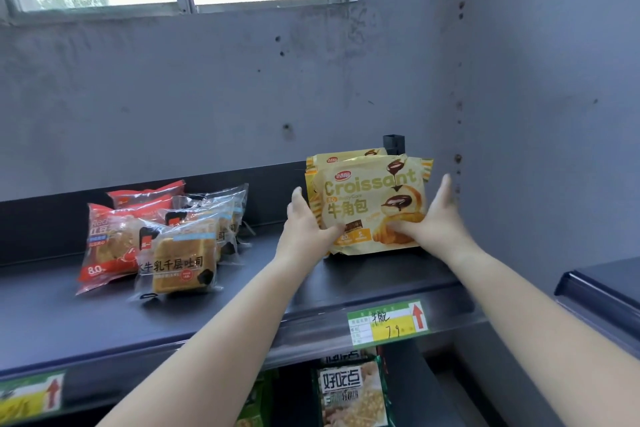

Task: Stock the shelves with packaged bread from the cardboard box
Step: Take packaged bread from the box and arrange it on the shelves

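A yellow croissant pack (367, 196) stands upright at the right end of the dark top shelf (242, 291). A second identical croissant pack (343, 155) stands just behind it. My left hand (306, 224) grips the front pack's left edge. My right hand (434, 218) grips its lower right side, thumb on the front. To the left sit clear toast packs (180, 262) in a row and red bean bread packs (104, 246). The cardboard box is out of view.
A green and yellow price tag (388, 322) is on the shelf's front rail, another price tag (31, 395) at far left. Snack bags (353, 392) fill the shelf below. A grey wall corner is right of the pack, and another shelf unit (602, 288) juts in at right.
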`<act>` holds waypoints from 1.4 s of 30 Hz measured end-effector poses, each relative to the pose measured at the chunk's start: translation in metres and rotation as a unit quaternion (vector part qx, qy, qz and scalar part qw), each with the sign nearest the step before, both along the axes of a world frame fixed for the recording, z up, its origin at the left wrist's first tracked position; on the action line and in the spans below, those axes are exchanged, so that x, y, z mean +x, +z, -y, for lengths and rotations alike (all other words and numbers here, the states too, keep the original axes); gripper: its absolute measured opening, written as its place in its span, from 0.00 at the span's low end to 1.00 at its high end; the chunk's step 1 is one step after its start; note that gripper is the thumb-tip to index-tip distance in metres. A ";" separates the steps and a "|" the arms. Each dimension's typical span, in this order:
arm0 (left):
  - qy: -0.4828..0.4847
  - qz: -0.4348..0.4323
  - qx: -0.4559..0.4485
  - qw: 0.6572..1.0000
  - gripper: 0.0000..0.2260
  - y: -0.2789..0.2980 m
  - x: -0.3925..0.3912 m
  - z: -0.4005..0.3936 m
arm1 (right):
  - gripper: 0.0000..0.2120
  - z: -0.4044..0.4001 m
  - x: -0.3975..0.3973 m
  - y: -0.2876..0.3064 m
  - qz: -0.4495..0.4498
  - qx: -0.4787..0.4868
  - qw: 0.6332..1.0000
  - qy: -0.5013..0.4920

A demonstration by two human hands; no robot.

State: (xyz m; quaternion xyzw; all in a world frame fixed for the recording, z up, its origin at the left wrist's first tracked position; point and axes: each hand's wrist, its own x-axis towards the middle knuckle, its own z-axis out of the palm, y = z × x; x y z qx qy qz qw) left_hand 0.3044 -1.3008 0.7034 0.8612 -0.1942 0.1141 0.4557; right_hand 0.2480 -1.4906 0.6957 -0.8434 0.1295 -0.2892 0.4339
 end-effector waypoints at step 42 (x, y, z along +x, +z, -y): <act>0.602 -0.188 0.477 0.612 0.13 -0.127 -0.357 -0.663 | 0.15 -0.793 -0.124 -0.113 0.267 -0.449 0.522 0.674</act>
